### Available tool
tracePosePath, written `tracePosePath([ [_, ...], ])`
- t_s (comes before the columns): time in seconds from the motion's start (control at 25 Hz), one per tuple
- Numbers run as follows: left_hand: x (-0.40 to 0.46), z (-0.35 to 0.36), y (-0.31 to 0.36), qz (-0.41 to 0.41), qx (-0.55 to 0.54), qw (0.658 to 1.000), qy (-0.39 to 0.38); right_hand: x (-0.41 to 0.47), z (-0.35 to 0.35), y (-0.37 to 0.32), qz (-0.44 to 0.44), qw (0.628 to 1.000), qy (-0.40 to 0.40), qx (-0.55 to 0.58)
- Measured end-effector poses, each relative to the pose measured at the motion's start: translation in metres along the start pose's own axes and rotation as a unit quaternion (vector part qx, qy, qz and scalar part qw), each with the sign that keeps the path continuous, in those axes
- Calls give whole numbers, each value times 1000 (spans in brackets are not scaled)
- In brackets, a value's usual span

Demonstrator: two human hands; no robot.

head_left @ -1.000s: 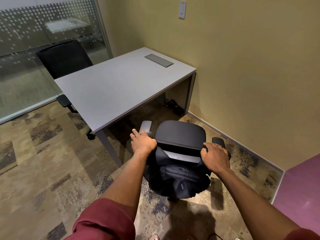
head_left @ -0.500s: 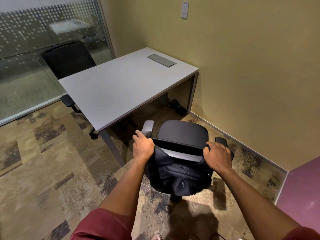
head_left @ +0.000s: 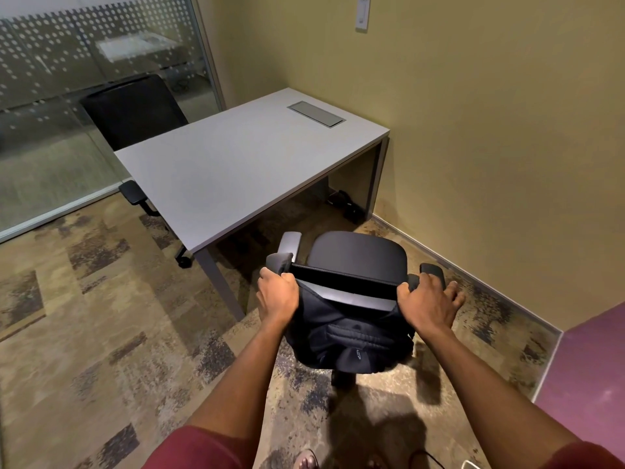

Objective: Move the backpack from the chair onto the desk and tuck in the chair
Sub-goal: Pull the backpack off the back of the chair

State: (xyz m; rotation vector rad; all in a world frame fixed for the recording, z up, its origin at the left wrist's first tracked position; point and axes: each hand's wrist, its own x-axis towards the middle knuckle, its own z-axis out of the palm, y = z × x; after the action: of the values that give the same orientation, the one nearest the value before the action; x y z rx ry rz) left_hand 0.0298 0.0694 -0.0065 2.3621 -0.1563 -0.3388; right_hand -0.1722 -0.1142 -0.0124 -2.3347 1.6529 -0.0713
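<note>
My left hand (head_left: pixel 278 294) grips the left top corner of the chair (head_left: pixel 360 257) backrest, fingers closed around it. My right hand (head_left: pixel 426 301) holds the right corner, thumb hooked on the edge, fingers partly spread. The backpack (head_left: pixel 348 336) hangs on the back of the backrest, lower centre of the frame. The desk (head_left: pixel 236 164) occupies the centre, just beyond the chair.

Matt grey desk (head_left: pixel 236 170), black fabric backpack (head_left: pixel 345 340), mottled rough carpet (head_left: pixel 101 333).

Desk top (head_left: pixel 236 164) is lying bare before me; the chair's backrest (head_left: pixel 341 282) is standing between my arms and it.
</note>
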Motion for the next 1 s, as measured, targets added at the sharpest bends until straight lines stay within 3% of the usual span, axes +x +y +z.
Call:
tracePosePath([
  [0.4, -3, 8, -4, -66, -94, 993, 34, 2, -10, -1, 34, 999, -6, 2],
  [0.72, -20, 14, -1, -157, -251, 954, 46, 9, -16, 12, 73, 994, 29, 75],
  [1.0, -31, 13, -17, -158, -214, 962, 65, 14, -16, 9, 132, 981, 3, 142],
])
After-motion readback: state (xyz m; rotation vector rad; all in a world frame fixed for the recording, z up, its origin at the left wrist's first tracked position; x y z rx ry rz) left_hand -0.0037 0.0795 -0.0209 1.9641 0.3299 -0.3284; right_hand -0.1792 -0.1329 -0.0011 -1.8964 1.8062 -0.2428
